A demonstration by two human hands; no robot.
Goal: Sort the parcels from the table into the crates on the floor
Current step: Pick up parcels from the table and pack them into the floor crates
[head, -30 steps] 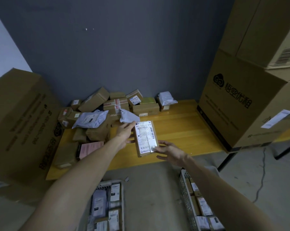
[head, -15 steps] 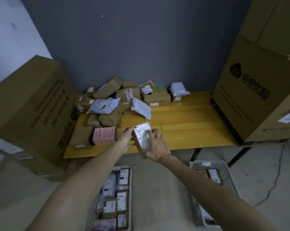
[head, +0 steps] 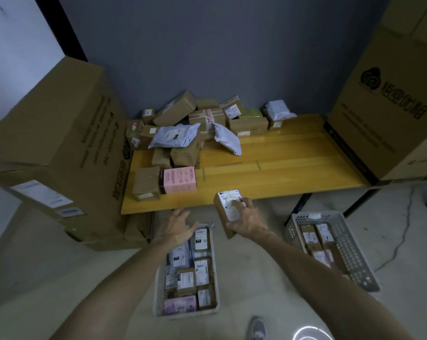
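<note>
My right hand (head: 248, 219) grips a small brown parcel with a white label (head: 226, 204), held in the air just in front of the yellow table's front edge (head: 268, 192). My left hand (head: 179, 227) is off the parcel, fingers spread and holding nothing, above the near end of the left crate (head: 216, 273). That crate on the floor is packed with several labelled parcels. The right crate (head: 349, 246) holds several parcels along its left side. A pile of brown boxes and grey mail bags (head: 195, 128) covers the table's back left.
A pink box (head: 180, 180) and a brown box (head: 146, 182) lie near the table's front left. Large cardboard cartons stand at the left (head: 60, 143) and on the table's right end (head: 391, 106). Bare concrete floor lies between the crates. My shoe (head: 257, 328) shows at the bottom.
My left hand has let go of the parcel and dropped towards the left crate. My right hand alone now holds the parcel, drawn back past the table edge. The view tilted down.
</note>
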